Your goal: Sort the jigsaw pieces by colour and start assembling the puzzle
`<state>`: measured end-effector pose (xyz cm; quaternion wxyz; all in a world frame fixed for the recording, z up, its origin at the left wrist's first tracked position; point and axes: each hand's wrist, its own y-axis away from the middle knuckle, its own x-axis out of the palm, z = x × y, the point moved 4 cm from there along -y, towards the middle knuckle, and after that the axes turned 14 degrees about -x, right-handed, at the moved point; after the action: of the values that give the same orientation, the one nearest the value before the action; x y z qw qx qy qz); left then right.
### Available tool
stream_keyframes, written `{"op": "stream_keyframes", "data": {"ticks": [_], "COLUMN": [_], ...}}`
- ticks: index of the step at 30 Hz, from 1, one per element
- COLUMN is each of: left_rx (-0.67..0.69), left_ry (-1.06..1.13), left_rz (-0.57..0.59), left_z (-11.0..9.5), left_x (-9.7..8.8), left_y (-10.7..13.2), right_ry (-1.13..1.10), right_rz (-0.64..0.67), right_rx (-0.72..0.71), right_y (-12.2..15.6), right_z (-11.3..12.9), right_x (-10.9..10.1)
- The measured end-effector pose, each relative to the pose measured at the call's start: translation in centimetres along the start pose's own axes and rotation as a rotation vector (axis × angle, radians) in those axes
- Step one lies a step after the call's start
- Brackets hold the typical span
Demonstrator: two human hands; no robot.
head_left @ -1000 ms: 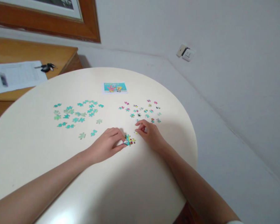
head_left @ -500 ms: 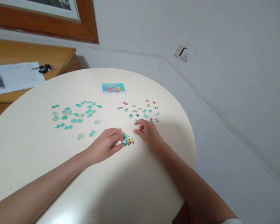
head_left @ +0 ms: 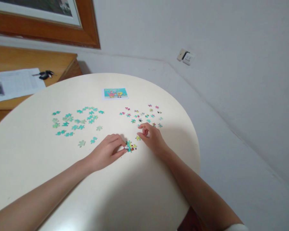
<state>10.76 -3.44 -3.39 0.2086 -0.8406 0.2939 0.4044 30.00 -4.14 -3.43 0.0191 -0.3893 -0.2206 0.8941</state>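
Observation:
A small joined cluster of puzzle pieces (head_left: 130, 147) lies near the middle of the round cream table (head_left: 139, 192). My left hand (head_left: 107, 150) rests on the table with its fingertips pinching the cluster's left edge. My right hand (head_left: 151, 136) sits just right of it, fingers curled, pinching a small yellow piece (head_left: 138, 138). Several teal pieces (head_left: 77, 122) are scattered to the left. Mixed pink and teal pieces (head_left: 142, 114) lie beyond my right hand. A printed reference picture (head_left: 115, 93) lies farther back.
A wooden side cabinet (head_left: 33, 61) at the back left holds a paper sheet (head_left: 14, 84) and a black object (head_left: 43, 75). A framed picture (head_left: 50, 22) hangs above it. A wall socket (head_left: 186, 57) sits on the white wall at right.
Both hands stay almost where they were at the cluster; the view has tilted slightly, shifting everything a little down and left.

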Motion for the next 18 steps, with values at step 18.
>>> {"op": "stream_keyframes", "data": {"ticks": [18], "left_rx": [0.009], "left_ry": [0.060], "left_rz": [-0.089], "left_z": [-0.5], "left_x": [-0.6], "left_y": [0.2], "right_ry": [0.024], "right_rz": [-0.377], "right_rx": [0.169], "right_y": [-0.2], "right_z": [-4.3], "right_x": [-4.5]}}
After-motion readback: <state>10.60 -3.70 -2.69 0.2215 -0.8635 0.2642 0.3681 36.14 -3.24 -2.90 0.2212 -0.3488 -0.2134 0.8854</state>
